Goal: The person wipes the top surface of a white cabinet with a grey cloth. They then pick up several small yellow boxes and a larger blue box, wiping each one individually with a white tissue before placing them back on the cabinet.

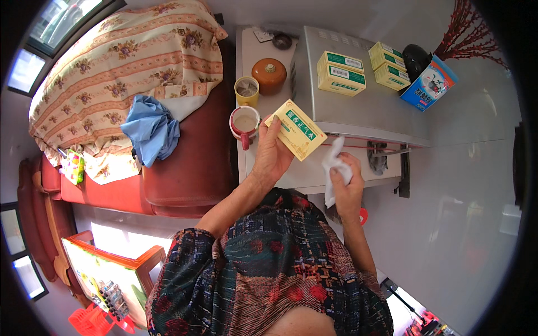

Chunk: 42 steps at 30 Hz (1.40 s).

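Between the thumb and fingers of my left hand (pixel 270 154) is a pale yellow medicine box (pixel 298 131) with a green label, tilted with its printed face up. My right hand (pixel 347 182) grips a crumpled white cloth (pixel 334 168), part of which sticks up above the fingers; it is just right of the box, apart from it. Past my hands, two stacked groups of similar yellow and green boxes (pixel 342 73) (pixel 389 64) sit on top of a grey metal cabinet-like appliance (pixel 370 109).
Left of the appliance, a red and white mug (pixel 244 123), a yellow cup (pixel 246 89) and a round brown lidded pot (pixel 269 75) stand on a white surface. A blue packet (pixel 428 84) leans at the right. A red sofa (pixel 190 162) with a flowered cover and blue cloth (pixel 150 130) lies left.
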Tool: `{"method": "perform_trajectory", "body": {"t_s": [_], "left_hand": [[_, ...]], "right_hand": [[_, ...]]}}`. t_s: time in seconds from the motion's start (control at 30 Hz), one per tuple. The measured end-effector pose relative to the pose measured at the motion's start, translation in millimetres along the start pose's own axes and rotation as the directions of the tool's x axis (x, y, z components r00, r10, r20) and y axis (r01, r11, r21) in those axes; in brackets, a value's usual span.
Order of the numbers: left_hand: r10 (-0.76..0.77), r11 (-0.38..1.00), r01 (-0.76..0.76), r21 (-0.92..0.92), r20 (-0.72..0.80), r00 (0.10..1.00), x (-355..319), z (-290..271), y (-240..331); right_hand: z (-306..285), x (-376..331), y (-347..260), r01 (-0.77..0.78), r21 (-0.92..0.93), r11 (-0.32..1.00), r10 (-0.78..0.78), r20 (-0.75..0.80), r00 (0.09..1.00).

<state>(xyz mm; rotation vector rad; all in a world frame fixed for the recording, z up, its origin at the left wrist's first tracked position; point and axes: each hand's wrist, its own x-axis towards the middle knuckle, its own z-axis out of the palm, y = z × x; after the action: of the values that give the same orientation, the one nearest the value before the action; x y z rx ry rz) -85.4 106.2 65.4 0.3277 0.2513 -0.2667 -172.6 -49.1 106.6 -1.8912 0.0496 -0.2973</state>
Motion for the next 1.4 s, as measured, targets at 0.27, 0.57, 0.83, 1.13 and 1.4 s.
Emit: {"method": "perform_trajectory", "body": {"t_s": [0.27, 0.57, 0.83, 1.13, 1.4], "left_hand": [[0.007, 0.991, -0.019, 0.133, 0.093, 0.996, -13.4, 26.8, -3.5], [-0.366, 0.308, -0.17, 0.936, 0.282, 0.887, -24.9, 57.2, 66.1], [-0.241, 0.609, -0.008, 0.793, 0.195, 0.951, -26.8, 51.1, 38.3], [0.02, 0.877, -0.068, 0.476, 0.104, 0.994, -15.2, 42.9, 16.9], [-0.171, 0.909, 0.194, 0.369, -0.096, 0.981, -20.1, 34.4, 21.4]], "right_hand": [[37.8, 21.2, -6.3, -0.201, 0.631, 0.749, 0.269, -0.013, 0.963], [-27.6, 56.3, -23.6, -0.16, 0.216, 0.963, 0.022, 0.531, 0.847], [-6.6, 69.9, -13.8, -0.198, 0.803, 0.561, 0.189, 0.109, 0.976], [36.4, 41.5, -6.7, 0.082, 0.411, 0.908, -0.121, 0.07, 0.99], [31.9, 28.3, -23.4, 0.561, -0.139, 0.816, -0.547, 0.127, 0.828]]}}
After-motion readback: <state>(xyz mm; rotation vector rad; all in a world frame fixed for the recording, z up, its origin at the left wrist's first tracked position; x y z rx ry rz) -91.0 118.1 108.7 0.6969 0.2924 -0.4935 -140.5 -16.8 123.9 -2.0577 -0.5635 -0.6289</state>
